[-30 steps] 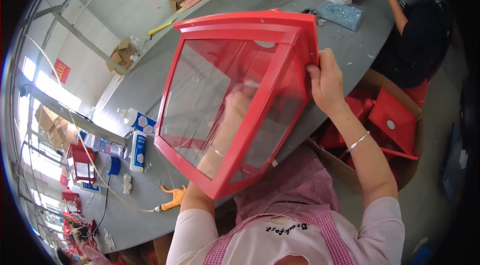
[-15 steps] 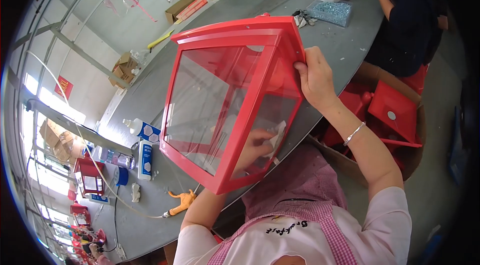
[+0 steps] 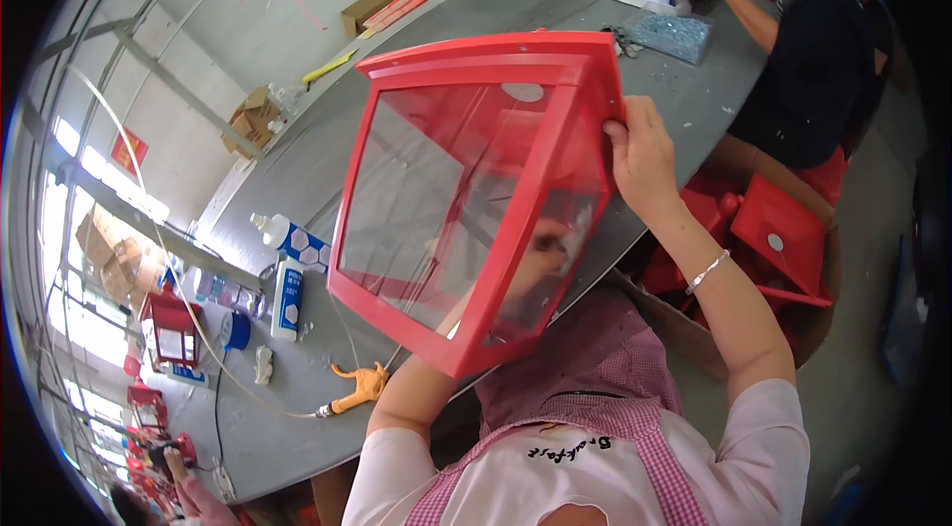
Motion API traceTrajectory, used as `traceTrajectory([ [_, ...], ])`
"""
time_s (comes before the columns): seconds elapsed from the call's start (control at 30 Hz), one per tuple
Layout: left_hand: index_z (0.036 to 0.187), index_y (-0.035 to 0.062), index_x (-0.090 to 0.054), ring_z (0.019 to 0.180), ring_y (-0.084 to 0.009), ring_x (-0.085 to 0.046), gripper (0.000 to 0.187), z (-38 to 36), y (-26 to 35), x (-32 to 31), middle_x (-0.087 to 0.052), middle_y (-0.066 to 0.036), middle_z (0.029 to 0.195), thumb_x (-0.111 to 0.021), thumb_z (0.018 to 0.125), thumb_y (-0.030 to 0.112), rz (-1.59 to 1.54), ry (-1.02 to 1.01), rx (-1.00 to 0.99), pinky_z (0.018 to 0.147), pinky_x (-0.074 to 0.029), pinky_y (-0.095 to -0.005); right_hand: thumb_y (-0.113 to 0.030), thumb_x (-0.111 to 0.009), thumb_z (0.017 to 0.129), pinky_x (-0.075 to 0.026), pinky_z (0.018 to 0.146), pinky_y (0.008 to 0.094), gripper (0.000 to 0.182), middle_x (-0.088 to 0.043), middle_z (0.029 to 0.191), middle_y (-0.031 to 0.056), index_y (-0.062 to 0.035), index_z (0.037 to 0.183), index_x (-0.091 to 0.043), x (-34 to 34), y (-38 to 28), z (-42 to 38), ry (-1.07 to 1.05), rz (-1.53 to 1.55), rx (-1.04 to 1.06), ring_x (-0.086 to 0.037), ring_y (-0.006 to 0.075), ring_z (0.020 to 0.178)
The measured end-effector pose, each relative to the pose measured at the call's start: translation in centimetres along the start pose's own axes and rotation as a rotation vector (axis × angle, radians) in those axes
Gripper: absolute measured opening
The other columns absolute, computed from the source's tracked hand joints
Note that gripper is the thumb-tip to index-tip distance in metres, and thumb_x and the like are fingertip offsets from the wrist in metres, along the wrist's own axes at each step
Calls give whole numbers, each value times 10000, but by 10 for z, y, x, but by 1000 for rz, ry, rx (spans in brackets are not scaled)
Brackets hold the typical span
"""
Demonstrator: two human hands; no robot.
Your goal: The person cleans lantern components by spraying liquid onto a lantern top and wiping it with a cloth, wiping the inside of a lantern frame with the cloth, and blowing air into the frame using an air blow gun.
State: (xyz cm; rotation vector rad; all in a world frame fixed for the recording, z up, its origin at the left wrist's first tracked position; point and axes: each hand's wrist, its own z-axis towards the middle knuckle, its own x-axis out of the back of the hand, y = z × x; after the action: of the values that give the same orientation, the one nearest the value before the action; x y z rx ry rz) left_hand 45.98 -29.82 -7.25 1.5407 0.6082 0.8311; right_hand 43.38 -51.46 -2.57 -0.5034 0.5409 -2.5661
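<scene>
A red lantern-like frame with clear panes is tilted above the grey table. On its right, my right hand grips the red rim, thumb against the edge. My left forearm passes beneath the lower edge, and my left hand shows blurred through the panes, fingers curled. What it holds is hidden by glare and blur; whether it is inside or behind the frame I cannot tell.
On the grey table are an orange air gun with a hose, white-blue bottles, a blue-lidded container and a bag of bluish pieces. A carton of red parts stands right. A co-worker sits beyond.
The lantern has shifted slightly right within the view. My left hand has moved up behind the panes, and the white cloth beside it no longer shows. The co-worker's arm has reached left.
</scene>
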Motion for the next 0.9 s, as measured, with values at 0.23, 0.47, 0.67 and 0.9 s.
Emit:
traceTrajectory([
  [0.23,1028,-59,-700,718,-119,-621,246,-29,46,11,-689,-33,798,-680,836,94,186,-84,173,688,-511,-291,-103,-523,972,-470,817,433,186,-580,1025,198,-12,1132,-548,-3,6,0,-30,-3,-12,-574,416,963],
  [0.47,1037,-28,-683,843,-135,-627,282,-177,34,118,-679,-18,943,-681,757,2,252,-13,-44,745,-503,-304,-176,-496,1032,-457,864,336,226,-586,1011,138,2,1169,-524,5,21,1,-168,121,-52,-583,243,927],
  [0.67,1025,-16,-706,695,-144,-643,305,-272,9,221,-679,-54,742,-613,735,6,279,751,49,685,-529,-293,-178,-530,1030,-429,858,257,193,-520,1045,52,-15,1134,-526,37,19,43,-30,478,-118,-515,125,951],
  [0.9,1122,87,-704,997,-317,-652,366,-285,-49,261,-663,-143,1150,-672,758,68,1342,1138,163,886,-526,-389,-145,-556,996,-458,807,324,174,-534,953,81,-7,1102,-546,26,-101,128,-184,-60,427,-573,219,909],
])
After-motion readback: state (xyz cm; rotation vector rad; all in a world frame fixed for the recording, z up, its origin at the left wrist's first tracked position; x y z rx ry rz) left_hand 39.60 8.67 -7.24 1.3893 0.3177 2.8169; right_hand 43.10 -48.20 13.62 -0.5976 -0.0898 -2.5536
